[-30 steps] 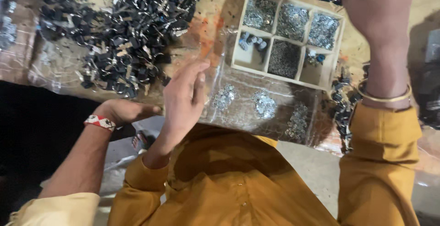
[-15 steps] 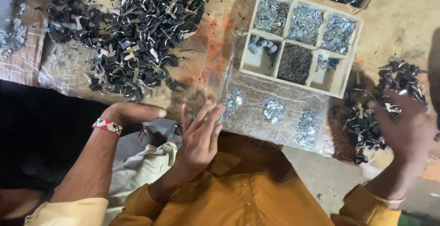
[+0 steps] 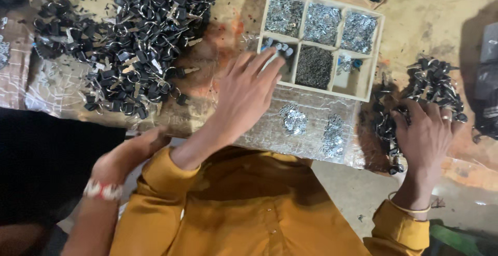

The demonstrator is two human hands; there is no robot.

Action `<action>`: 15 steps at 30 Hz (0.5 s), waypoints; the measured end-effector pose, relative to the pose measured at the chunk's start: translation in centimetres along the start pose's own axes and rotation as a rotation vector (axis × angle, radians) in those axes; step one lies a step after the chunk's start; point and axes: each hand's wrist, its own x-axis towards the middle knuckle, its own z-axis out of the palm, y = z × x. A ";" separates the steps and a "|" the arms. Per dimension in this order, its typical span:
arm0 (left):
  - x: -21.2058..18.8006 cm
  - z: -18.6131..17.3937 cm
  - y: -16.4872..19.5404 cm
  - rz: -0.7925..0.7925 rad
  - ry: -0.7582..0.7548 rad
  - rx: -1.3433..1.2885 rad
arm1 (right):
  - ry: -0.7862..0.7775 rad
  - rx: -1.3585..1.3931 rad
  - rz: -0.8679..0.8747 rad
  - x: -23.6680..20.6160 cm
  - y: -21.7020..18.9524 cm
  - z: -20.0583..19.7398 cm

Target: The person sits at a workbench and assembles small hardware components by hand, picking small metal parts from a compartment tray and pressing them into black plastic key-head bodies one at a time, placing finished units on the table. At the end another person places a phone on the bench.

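Note:
My left hand (image 3: 244, 95) stretches forward, flat and holding nothing, over a clear plastic sheet (image 3: 270, 131). Its fingertips reach the near-left compartment of a wooden divided tray (image 3: 322, 91), which holds several lots of small silver and dark metal parts. My right hand (image 3: 423, 136) rests with spread fingers on a smaller pile of black-headed keys on rings (image 3: 433, 84) at the right. I cannot see anything held in it. Both arms wear mustard-yellow sleeves.
A large heap of black-headed keys (image 3: 140, 43) covers the table's left. Two small heaps of silver parts (image 3: 294, 119) lie on the plastic sheet. Another person's hand (image 3: 135, 149) with a red-and-white wristband (image 3: 104, 189) rests at the table's near edge. A dark object (image 3: 485, 90) sits far right.
My left hand has moved forward from near my chest to the tray's near-left compartment. My right hand came down from above the tray onto the right key pile.

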 end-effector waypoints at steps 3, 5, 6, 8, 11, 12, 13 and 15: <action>2.4 1.4 0.0 0.017 -0.101 0.054 | -0.007 0.000 0.012 0.5 0.0 -0.1; 3.2 2.2 -0.1 0.023 -0.132 0.081 | 0.020 -0.004 -0.008 0.7 0.0 0.0; 3.5 2.6 -0.2 0.025 -0.129 0.090 | 0.071 0.049 0.000 0.7 -0.1 0.1; 4.2 3.4 -0.5 0.032 -0.133 0.105 | 0.169 0.186 0.033 1.1 -0.1 -0.1; 4.7 4.4 -0.9 0.042 -0.150 0.126 | 0.263 0.565 0.141 1.6 -0.2 -1.1; 4.9 4.6 -1.0 0.053 -0.149 0.134 | 0.281 0.740 0.194 1.8 -0.4 -1.4; 5.1 4.8 -1.0 0.066 -0.150 0.139 | 0.259 0.969 0.264 2.0 -0.6 -1.6; 5.3 5.0 -1.1 0.043 -0.177 0.087 | 0.249 1.226 0.366 2.1 -1.2 -1.9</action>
